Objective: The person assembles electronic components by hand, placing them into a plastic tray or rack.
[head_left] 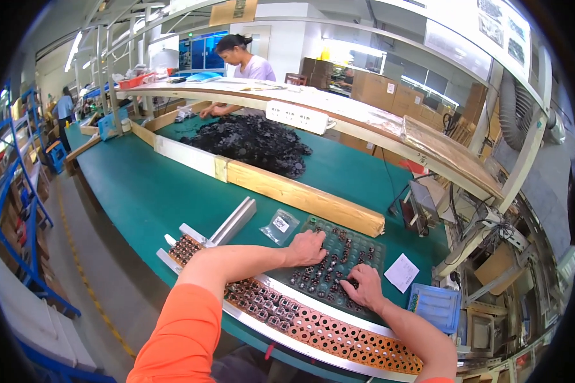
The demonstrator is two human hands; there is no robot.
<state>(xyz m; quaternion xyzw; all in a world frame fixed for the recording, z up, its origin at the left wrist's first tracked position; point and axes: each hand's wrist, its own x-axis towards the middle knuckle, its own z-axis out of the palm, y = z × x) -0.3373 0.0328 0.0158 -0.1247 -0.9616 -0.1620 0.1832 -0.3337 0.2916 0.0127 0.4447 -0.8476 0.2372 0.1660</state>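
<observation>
A clear plastic tray (372,246) with many small pockets lies on the green bench, partly filled with small dark round components (313,271). My left hand (306,248) is over the tray's left side, fingers bent down and drawn together among the parts. At its lower right, my right hand (366,287) has thumb and fingers curled in; whatever either hand's fingertips hold is hidden. Nearer to me runs a long metal rail fixture (262,319) carrying orange circuit boards (358,338). Dark square components cover its left and middle stretch; bare holes show at the right. My left forearm crosses above it.
Around the tray are a small plastic bag (280,226), a white paper slip (402,272), a blue lidded box (436,307) and a metal channel (234,220). A wooden bar (300,195) separates off a heap of black parts (249,142). Across the bench, another person (252,67) works.
</observation>
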